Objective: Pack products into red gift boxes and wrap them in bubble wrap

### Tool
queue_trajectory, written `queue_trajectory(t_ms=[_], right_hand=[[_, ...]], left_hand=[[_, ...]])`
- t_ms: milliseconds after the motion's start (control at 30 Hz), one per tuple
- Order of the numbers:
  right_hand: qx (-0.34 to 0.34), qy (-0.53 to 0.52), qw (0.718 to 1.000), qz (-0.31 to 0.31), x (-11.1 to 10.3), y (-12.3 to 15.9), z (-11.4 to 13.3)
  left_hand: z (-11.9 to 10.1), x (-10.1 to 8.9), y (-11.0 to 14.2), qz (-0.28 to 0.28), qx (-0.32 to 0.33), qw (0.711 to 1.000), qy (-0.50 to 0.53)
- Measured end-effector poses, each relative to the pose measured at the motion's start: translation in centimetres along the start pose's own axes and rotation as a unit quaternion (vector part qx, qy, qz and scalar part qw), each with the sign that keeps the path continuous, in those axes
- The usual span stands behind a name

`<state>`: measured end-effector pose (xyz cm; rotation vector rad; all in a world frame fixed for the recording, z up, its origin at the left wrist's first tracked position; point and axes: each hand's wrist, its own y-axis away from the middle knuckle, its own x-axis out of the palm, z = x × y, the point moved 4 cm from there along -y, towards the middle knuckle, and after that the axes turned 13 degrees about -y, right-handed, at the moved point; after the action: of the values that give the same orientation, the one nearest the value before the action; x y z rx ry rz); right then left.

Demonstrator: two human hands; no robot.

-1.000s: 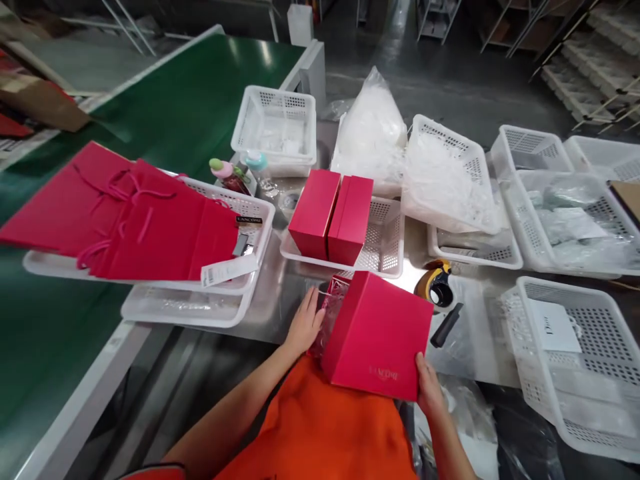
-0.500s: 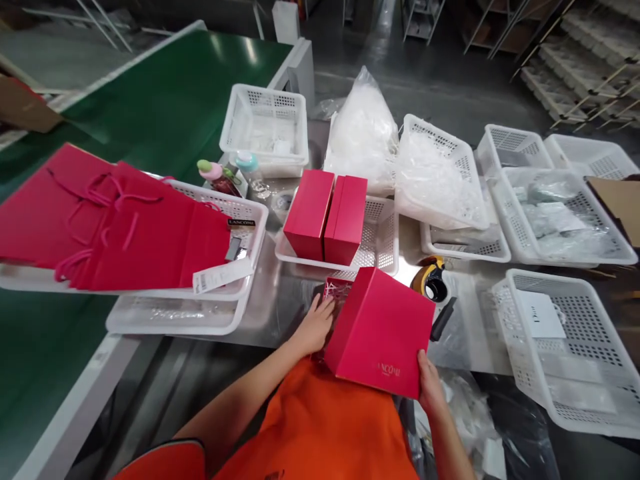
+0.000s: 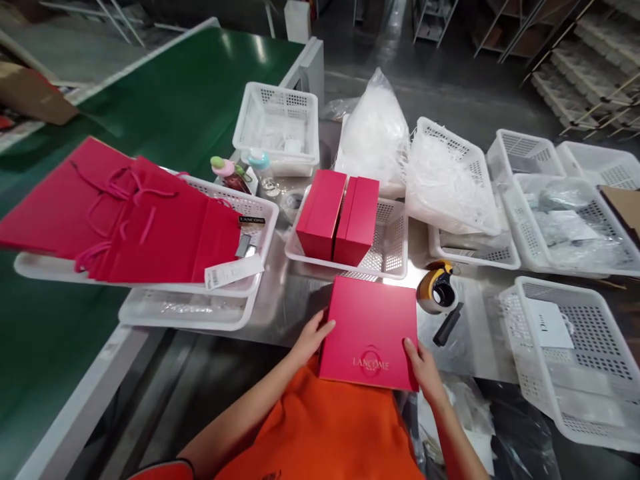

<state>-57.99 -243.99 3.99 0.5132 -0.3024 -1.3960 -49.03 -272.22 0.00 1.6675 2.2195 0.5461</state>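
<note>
A square pink gift box (image 3: 370, 330) with a printed logo on its lid lies flat at the near edge of the steel table, just in front of my orange top. My left hand (image 3: 310, 339) presses against its left side with the fingers curled along the edge. My right hand (image 3: 423, 367) grips its lower right corner, thumb on the lid. The lid sits closed, so what is inside the box is hidden.
Two upright pink boxes (image 3: 339, 217) stand in a white basket (image 3: 390, 250) behind. Pink paper bags (image 3: 125, 220) lie on trays at left beside a green conveyor (image 3: 165, 100). A tape dispenser (image 3: 436, 288) sits at right. White baskets (image 3: 565, 347) with plastic bags and shredded filler (image 3: 445, 183) fill the right side.
The tilted pink lid has come down flat over the box, covering the contents seen before. My left hand slid from inside the box to its left edge; my right hand moved onto the corner.
</note>
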Motion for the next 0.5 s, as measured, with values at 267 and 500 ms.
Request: queue_trajectory(t_ms=[267, 500], right_hand=[[-0.035, 0.067, 0.997, -0.034, 0.7, -0.6, -0.4], [-0.033, 0.074, 0.997, -0.021, 0.5, -1.2, -0.4]], left_hand=[[-1.2, 0.2, 0.1, -0.073, 0.041, 0.971, -0.222], [-0.7, 1.0, 0.2, -0.090, -0.026, 0.965, -0.243]])
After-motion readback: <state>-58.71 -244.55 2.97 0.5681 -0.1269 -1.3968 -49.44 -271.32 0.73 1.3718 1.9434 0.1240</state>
